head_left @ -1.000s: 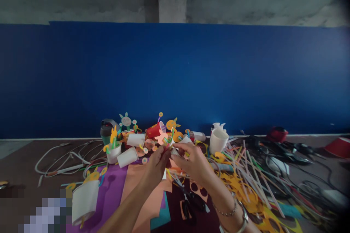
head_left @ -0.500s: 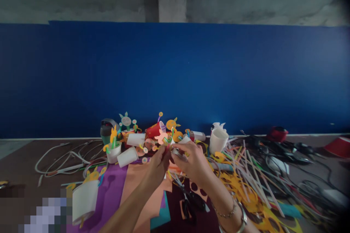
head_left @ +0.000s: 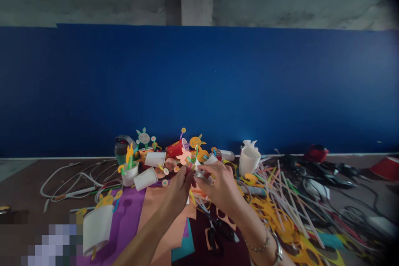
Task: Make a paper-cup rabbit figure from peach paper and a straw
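My left hand [head_left: 177, 191] is closed, its fingertips pinching a thin pink straw [head_left: 190, 166]. Just above stands a pink paper cutout [head_left: 184, 156] with ears; whether it is fixed to that straw I cannot tell. My right hand [head_left: 220, 183] has its fingers curled around a small pale, shiny thing [head_left: 199, 172], mostly hidden by the fingers. Both hands' fingertips nearly meet. Below them, black-handled scissors [head_left: 222, 228] lie on dark paper, their blades pointing up toward the hands.
Decorated paper cups, one a red cup [head_left: 177, 148], crowd the back. A white cup [head_left: 98, 228] stands front left on purple paper [head_left: 124, 212]. Right lie loose straws [head_left: 291, 203], yellow paper scraps [head_left: 274, 220] and black cables [head_left: 358, 212]. A blue wall [head_left: 212, 87] rises behind.
The fingers of my right hand have shifted slightly and spread a little from the left fingertips. The things on the table have not moved.
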{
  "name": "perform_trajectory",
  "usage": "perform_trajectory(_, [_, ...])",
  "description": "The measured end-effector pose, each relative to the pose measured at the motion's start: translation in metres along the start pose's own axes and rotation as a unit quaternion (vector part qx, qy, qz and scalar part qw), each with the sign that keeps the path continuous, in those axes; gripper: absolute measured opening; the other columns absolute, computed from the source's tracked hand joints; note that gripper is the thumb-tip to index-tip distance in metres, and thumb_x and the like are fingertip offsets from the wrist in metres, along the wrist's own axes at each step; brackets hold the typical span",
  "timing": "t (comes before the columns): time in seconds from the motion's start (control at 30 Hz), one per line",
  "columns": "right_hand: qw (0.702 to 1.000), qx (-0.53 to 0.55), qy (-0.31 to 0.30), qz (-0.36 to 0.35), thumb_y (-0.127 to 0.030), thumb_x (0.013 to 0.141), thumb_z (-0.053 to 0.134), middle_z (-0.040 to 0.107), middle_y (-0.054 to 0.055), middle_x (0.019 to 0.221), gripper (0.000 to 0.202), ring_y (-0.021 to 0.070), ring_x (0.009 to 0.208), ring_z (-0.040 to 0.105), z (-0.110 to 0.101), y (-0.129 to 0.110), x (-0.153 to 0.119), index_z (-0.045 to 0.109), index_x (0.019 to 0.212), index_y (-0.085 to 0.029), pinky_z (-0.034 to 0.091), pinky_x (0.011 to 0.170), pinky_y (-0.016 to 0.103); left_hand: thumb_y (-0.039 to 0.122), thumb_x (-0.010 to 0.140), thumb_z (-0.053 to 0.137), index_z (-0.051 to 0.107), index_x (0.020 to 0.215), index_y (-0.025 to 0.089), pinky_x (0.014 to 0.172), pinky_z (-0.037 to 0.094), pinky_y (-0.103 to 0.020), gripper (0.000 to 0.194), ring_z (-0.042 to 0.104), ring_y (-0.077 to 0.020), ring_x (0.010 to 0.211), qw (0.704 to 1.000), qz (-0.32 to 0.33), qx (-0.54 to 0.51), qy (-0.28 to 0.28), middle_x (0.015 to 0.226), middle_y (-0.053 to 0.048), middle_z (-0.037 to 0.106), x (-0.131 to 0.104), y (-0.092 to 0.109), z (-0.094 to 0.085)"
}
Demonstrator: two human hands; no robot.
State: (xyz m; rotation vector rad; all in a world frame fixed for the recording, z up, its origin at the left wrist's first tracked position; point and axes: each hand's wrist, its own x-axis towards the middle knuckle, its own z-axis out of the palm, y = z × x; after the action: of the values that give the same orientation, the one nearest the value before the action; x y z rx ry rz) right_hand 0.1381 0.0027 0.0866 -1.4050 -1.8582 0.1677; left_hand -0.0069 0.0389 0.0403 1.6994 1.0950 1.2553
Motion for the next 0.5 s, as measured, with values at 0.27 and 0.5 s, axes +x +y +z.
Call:
perform_trajectory(0.27, [0.999, -0.013, 0.017, 0.048, -0.031, 0.076, 0.063, 0.068, 0.005, 0.077, 0.024, 0.0251, 0.087, 0.059, -0.009, 0.010, 0.004, 0.070, 0.097, -0.022, 0.039, 0.082, 0.040, 0.046, 0.086, 0.046, 0.050, 0.077, 0.019, 0.047, 0.032, -0.022, 0.029, 0.049, -0.0111, 0.052, 0.997, -0.025, -0.077, -0.017, 0.061, 0.001, 0.057, 0.010, 0.004, -0.017])
perform_trajectory(0.5, [0.985, 0.172, -0.023, 0.014, -0.033, 0.081, 0.059, 0.066, 0.006, 0.091, 0.030, 0.0209, 0.086, 0.059, -0.016, 0.008, 0.003, 0.067, 0.108, -0.023, 0.047, 0.079, 0.034, 0.049, 0.084, 0.048, 0.046, 0.071, 0.018, 0.046, 0.027, -0.021, 0.033, 0.042, -0.0087, 0.047, 0.991, -0.053, -0.107, -0.053, 0.056, 0.002, 0.054, 0.011, -0.005, -0.010])
